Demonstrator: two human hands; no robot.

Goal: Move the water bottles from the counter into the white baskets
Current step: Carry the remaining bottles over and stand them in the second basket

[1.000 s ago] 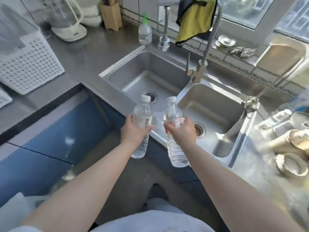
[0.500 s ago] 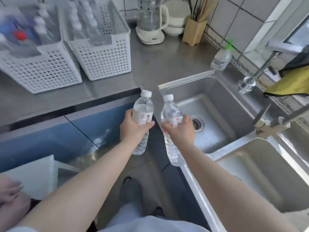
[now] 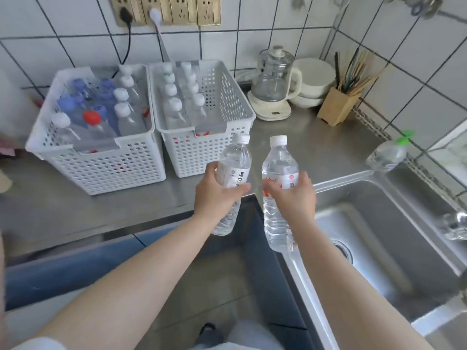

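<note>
My left hand (image 3: 217, 195) grips a clear water bottle with a white label (image 3: 233, 168) round its middle. My right hand (image 3: 294, 198) grips a second clear water bottle with a red and white label (image 3: 278, 162). Both bottles are upright with white caps, held side by side over the counter's front edge, just right of the baskets. Two white perforated baskets stand on the steel counter: the left basket (image 3: 106, 168) holds several bottles with blue, white and red caps, the right basket (image 3: 232, 102) holds two rows of white-capped bottles along its left side.
A steel sink (image 3: 394, 223) lies at the right. A glass kettle (image 3: 274, 84), white bowls (image 3: 314, 79) and a wooden utensil holder (image 3: 337, 107) stand behind. A bottle with a green cap (image 3: 388, 154) lies by the sink's corner. Wall sockets with plugged cables (image 3: 164, 11) are above the baskets.
The view has swung left from the sink to the baskets. Both hands, still holding their bottles, are now closer to the right basket.
</note>
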